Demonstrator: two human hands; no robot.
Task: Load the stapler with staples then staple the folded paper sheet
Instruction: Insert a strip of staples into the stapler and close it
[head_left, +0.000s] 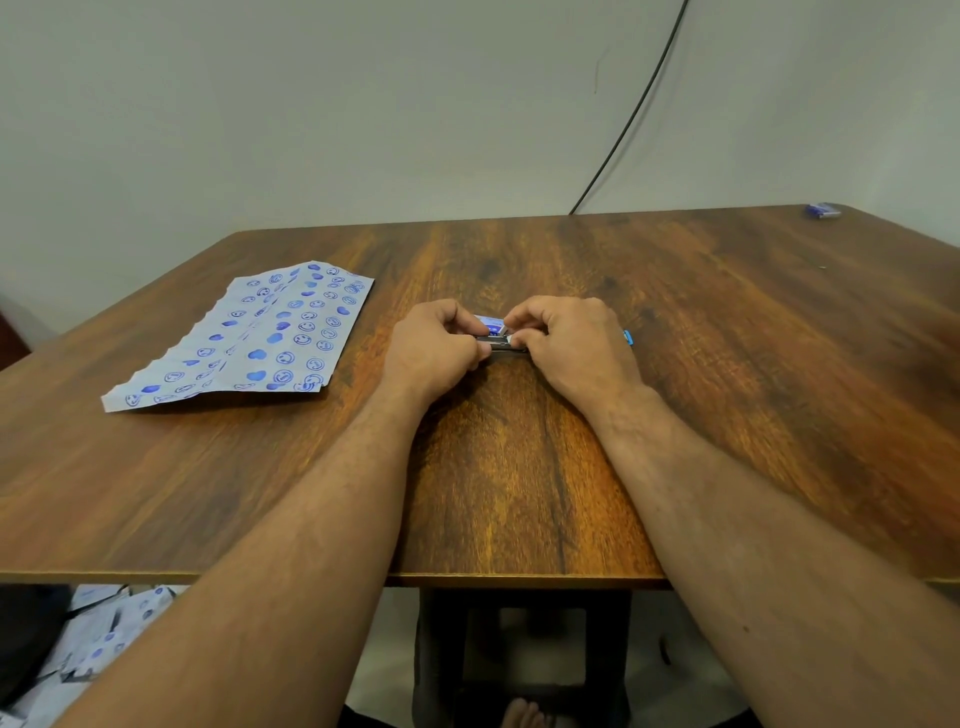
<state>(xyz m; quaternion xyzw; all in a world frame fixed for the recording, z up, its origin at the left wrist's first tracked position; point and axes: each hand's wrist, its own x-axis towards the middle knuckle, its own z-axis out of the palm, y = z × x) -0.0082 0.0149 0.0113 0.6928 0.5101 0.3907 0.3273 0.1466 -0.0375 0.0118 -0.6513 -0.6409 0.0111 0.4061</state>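
Two hands meet mid-worktop (519, 467): the left hand (434, 348) pinches the dark stapler (500, 344), and the right hand (574, 345) is closed over its other end and a small staple box (491, 325) just beyond the fingers. The paper (244, 338) lies well left of the left hand. Most of the stapler is hidden, so a misaligned strip could jam, or loose staples could scatter if either grip slips.
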